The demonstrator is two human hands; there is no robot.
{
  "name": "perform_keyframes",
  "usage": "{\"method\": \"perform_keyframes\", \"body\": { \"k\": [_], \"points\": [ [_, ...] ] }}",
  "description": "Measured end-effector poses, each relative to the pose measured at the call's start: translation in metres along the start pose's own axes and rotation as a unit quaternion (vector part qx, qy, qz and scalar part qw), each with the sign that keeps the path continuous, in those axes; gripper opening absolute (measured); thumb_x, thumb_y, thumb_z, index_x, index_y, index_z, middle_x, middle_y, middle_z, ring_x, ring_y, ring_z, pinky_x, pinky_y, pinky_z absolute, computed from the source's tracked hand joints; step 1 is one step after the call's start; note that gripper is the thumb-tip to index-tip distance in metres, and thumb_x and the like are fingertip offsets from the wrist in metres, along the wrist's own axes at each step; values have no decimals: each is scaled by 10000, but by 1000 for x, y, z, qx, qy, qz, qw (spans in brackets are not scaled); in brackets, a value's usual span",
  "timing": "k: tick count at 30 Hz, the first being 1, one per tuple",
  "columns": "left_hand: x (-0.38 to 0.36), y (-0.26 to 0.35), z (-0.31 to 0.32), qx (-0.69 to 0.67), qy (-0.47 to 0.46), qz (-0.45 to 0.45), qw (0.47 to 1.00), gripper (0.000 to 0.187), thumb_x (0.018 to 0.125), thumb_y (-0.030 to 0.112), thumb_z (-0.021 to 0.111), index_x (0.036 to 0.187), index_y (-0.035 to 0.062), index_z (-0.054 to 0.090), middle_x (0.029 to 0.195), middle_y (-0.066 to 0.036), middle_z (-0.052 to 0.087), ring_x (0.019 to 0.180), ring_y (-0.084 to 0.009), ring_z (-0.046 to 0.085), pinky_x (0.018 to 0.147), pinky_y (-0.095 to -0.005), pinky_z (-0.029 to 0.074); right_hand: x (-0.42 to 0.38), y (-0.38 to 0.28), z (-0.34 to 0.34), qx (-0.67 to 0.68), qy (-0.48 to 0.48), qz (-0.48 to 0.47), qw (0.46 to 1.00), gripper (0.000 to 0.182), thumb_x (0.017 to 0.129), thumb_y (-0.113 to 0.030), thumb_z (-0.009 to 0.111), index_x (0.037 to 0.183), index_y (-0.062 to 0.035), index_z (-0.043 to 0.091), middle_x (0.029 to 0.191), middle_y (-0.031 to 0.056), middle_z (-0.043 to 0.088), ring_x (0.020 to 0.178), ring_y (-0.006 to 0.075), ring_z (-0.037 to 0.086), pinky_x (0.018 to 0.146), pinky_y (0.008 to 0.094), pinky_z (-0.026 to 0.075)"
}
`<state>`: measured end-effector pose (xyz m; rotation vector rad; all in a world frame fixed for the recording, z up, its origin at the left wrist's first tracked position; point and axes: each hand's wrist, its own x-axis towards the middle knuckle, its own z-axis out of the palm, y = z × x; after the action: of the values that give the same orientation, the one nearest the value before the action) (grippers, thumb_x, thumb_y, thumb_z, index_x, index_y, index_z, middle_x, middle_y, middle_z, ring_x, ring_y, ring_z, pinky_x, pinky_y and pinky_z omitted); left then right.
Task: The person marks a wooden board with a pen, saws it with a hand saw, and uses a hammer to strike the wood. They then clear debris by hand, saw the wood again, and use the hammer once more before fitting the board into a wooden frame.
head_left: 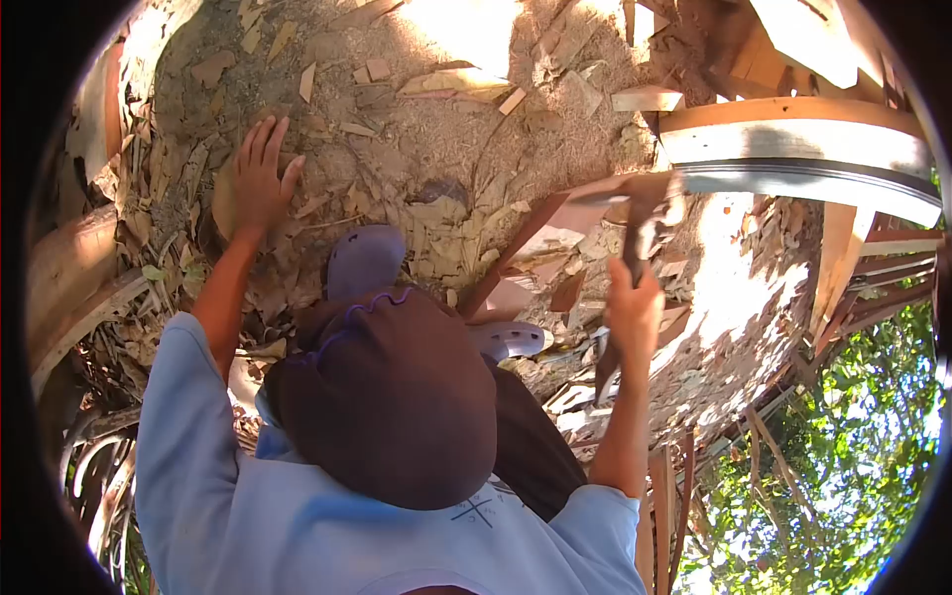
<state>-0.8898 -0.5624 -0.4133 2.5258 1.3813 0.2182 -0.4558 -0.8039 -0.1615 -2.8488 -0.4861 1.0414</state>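
The right hand (635, 307) is clenched around a long dark blade (627, 283); its long axis runs almost vertically in view, one end up by a reddish wood strip (555, 223). The left hand (260, 178), fingers spread, presses flat on the ground (436, 149), sunlit outdoor earth strewn with wood chips. No writing is legible.
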Motion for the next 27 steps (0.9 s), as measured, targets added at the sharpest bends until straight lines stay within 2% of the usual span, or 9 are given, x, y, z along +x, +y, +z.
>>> {"method": "perform_keyframes", "body": {
  "k": [6, 10, 14, 16, 18, 19, 22, 24, 27],
  "points": [
    [2, 4, -3, -10, 12, 12, 1000, 572, 1041, 472, 482, 1548, 220, 396, 1569, -68, 399, 1478, -286, 310, 1199, -477, 251, -19, -104, -87, 249, 265, -123, 923, 384, 1069, -390, 509, 839, -84, 543, 556, -28, 446, 407, 51, 407, 381, 182, 307],
    [2, 2, -3, -12, 0, 5, 1000, 575, 1044, 479, 479, 1551, 222, 389, 1572, -67, 392, 1480, -286, 307, 1205, -480, 252, 8, 17, 48, -232, 0, -1, 973, 450, 954, -377, 595, 1077, 55, 610, 936, 341, 677, 936, 485, 675, 828, 549, 504],
    [16, -7, -1, 0, 16, 3, 1000, 572, 1047, 480, 476, 1551, 225, 388, 1574, -67, 387, 1481, -286, 305, 1208, -483, 254, 0, 25, 39, -81, -37, -44, 995, 512, 936, -418, 626, 1096, 68, 623, 989, 370, 657, 971, 548, 631, 852, 544, 494],
    [-8, 2, -3, -11, -5, 3, 1000, 568, 1047, 477, 478, 1551, 229, 389, 1574, -68, 387, 1481, -286, 305, 1207, -483, 255, -6, -15, 2, -73, 29, -43, 996, 560, 940, -457, 659, 1139, 66, 633, 1002, 338, 689, 944, 472, 687, 816, 545, 504],
    [1, 4, -7, -11, -6, 0, 1000, 567, 1045, 471, 484, 1551, 232, 389, 1572, -69, 390, 1481, -287, 306, 1204, -482, 255, 8, -31, -22, 142, 181, -156, 961, 391, 1025, -395, 604, 915, -21, 636, 617, 7, 542, 434, 54, 447, 364, 273, 333],
    [4, 3, -8, -11, -2, 3, 1000, 569, 1042, 469, 489, 1551, 234, 391, 1572, -69, 391, 1480, -288, 307, 1202, -481, 254, 4, -47, -50, 277, 134, -194, 931, 334, 1036, -351, 602, 952, -30, 641, 612, -2, 528, 442, 53, 466, 380, 237, 364],
    [3, 5, -7, -16, 2, 11, 1000, 576, 1032, 463, 504, 1551, 235, 394, 1572, -69, 393, 1479, -289, 309, 1197, -478, 252, -6, -76, -75, 259, 199, -157, 932, 359, 1076, -348, 518, 1032, -16, 648, 616, -6, 514, 412, 103, 471, 398, 254, 402],
    [3, 2, -3, -8, 6, 6, 1000, 582, 1026, 457, 514, 1551, 234, 396, 1571, -68, 396, 1478, -290, 312, 1195, -477, 250, -24, -87, -36, -44, 153, 40, 987, 387, 1010, -368, 614, 1230, -50, 606, 751, 91, 661, 628, 150, 620, 550, 339, 497],
    [2, 2, -6, -8, -7, -5, 1000, 583, 1022, 453, 517, 1550, 236, 398, 1569, -66, 399, 1480, -282, 312, 1198, -474, 248, -4, 49, 58, -197, -38, -58, 978, 482, 925, -405, 643, 1117, 37, 641, 935, 305, 688, 937, 484, 669, 833, 550, 505]
  ]
}}
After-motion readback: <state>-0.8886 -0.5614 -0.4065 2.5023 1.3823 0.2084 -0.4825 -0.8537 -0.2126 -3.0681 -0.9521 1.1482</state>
